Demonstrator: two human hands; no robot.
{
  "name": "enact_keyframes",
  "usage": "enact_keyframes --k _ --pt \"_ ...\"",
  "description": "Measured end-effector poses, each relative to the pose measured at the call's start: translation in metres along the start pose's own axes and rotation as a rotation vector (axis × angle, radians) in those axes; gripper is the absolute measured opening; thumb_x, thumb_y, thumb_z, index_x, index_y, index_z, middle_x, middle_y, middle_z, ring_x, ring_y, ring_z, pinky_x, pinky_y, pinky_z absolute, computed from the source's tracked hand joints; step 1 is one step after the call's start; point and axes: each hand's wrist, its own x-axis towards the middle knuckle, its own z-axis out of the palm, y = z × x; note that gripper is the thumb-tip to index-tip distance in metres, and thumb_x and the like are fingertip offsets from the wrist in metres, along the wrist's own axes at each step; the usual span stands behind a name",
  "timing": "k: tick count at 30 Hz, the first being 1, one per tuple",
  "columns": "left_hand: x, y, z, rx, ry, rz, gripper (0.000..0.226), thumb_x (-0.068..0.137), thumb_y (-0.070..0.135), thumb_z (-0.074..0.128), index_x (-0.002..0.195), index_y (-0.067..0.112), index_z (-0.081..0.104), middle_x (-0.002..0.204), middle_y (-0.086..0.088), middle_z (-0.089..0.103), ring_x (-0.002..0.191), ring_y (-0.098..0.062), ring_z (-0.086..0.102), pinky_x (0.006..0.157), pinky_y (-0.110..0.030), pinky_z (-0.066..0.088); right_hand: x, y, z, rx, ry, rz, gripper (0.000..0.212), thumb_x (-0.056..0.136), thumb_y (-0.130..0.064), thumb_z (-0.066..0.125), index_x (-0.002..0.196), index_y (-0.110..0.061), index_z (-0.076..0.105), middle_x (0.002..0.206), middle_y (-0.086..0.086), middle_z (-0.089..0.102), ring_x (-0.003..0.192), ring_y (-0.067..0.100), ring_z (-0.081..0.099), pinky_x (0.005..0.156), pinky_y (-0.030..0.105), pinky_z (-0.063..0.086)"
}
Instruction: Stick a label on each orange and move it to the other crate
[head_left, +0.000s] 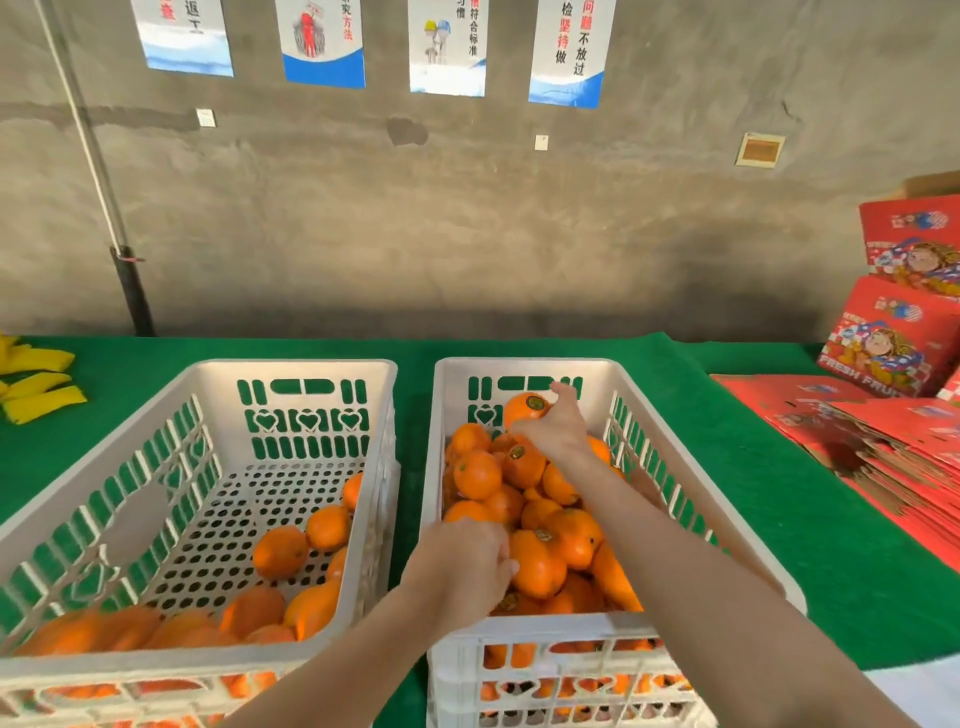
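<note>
Two white plastic crates stand side by side on the green cloth. The left crate (311, 371) holds several unlabelled oranges (280, 552) along its near and right side. The right crate (670, 431) is piled with labelled oranges (537, 564). My right hand (553, 428) reaches to the far end of the right crate and grips a labelled orange (524, 408) above the pile. My left hand (462, 569) is over the near left part of the right crate, fingers curled against the oranges; what it holds is hidden.
Flattened red fruit boxes (878, 436) lie stacked at the right, with more red boxes (893, 343) propped behind them. Yellow items (36, 384) lie at the left table edge. A grey wall with posters rises behind the table.
</note>
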Motion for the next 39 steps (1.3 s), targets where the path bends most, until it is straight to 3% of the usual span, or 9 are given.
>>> enact_keyframes --k 3,10,16,19,21,24,27,31,39 --pt "0.001 -0.004 0.004 -0.008 0.032 -0.014 0.026 0.092 0.044 0.049 0.091 0.024 0.065 0.082 0.005 0.066 0.067 -0.005 0.05 0.052 -0.013 0.023 0.037 0.022 0.033 -0.213 0.045 0.022 0.085 0.074 -0.015 0.075 0.143 -0.016 0.025 0.126 0.011 0.055 0.114 0.029 0.054 0.082 0.034 0.047" --pt "0.004 -0.005 0.003 -0.067 0.034 -0.085 0.019 0.092 0.045 0.05 0.09 0.029 0.059 0.075 0.013 0.052 0.069 -0.004 0.049 0.053 -0.014 0.027 0.055 0.04 0.066 -0.516 0.101 -0.01 0.062 0.086 -0.027 0.061 0.137 -0.011 0.029 0.134 0.016 0.047 0.126 0.037 0.038 0.103 0.049 0.033" --pt "0.004 -0.001 -0.001 -0.013 0.002 -0.095 0.021 0.092 0.041 0.053 0.089 0.021 0.061 0.081 0.007 0.059 0.078 -0.012 0.054 0.062 -0.023 0.036 -0.016 -0.016 0.025 -0.196 0.035 -0.333 0.038 0.087 -0.012 0.062 0.123 -0.006 0.053 0.122 0.01 0.057 0.115 0.021 0.053 0.099 0.033 0.044" --pt "0.005 0.0 0.0 0.04 -0.024 -0.09 0.022 0.092 0.036 0.053 0.095 0.016 0.063 0.09 0.0 0.063 0.087 -0.018 0.058 0.068 -0.026 0.04 -0.103 -0.025 -0.014 0.107 -0.058 -0.671 0.009 0.086 -0.007 0.062 0.094 -0.009 0.066 0.087 -0.004 0.064 0.081 0.001 0.06 0.075 0.021 0.051" --pt "0.005 0.001 0.001 0.084 -0.084 -0.066 0.022 0.091 0.031 0.053 0.092 0.01 0.06 0.092 -0.001 0.062 0.091 -0.022 0.059 0.072 -0.03 0.046 -0.16 -0.007 -0.034 0.136 -0.284 -0.806 0.007 0.087 -0.012 0.061 0.083 -0.012 0.067 0.077 -0.001 0.065 0.072 0.012 0.062 0.063 0.027 0.051" --pt "0.004 0.006 -0.005 0.03 -0.076 -0.093 0.023 0.09 0.025 0.054 0.088 0.005 0.064 0.091 -0.007 0.064 0.09 -0.025 0.06 0.072 -0.033 0.046 -0.213 0.04 -0.045 -0.124 -0.732 -0.623 0.009 0.089 -0.014 0.063 0.084 -0.01 0.07 0.082 0.004 0.07 0.066 0.004 0.059 0.059 0.016 0.044" --pt "-0.005 0.011 -0.007 -0.064 0.055 -0.132 0.024 0.095 0.024 0.051 0.096 0.006 0.066 0.093 -0.009 0.065 0.088 -0.024 0.058 0.07 -0.033 0.043 -0.23 0.106 -0.037 -0.636 -1.07 -0.354 0.029 0.093 -0.013 0.056 0.121 -0.011 0.062 0.127 0.003 0.06 0.101 -0.002 0.056 0.084 0.007 0.035" --pt "-0.023 0.018 -0.012 -0.143 0.232 -0.151 0.023 0.095 0.017 0.049 0.097 0.001 0.065 0.076 -0.009 0.06 0.071 -0.026 0.057 0.06 -0.029 0.036 -0.238 0.161 -0.03 -0.811 -1.185 -0.155 0.067 0.085 0.005 0.052 0.143 -0.024 0.036 0.147 -0.002 0.039 0.133 0.014 0.038 0.1 0.021 0.033" --pt "-0.101 0.05 0.005 -0.131 0.469 0.127 0.026 0.091 0.01 0.058 0.114 -0.002 0.06 0.111 -0.017 0.06 0.107 -0.024 0.051 0.093 -0.031 0.04 -0.235 0.173 -0.027 -0.834 -1.09 -0.233 0.045 0.085 0.001 0.054 0.127 -0.015 0.055 0.121 0.002 0.054 0.097 0.013 0.049 0.068 0.013 0.034"
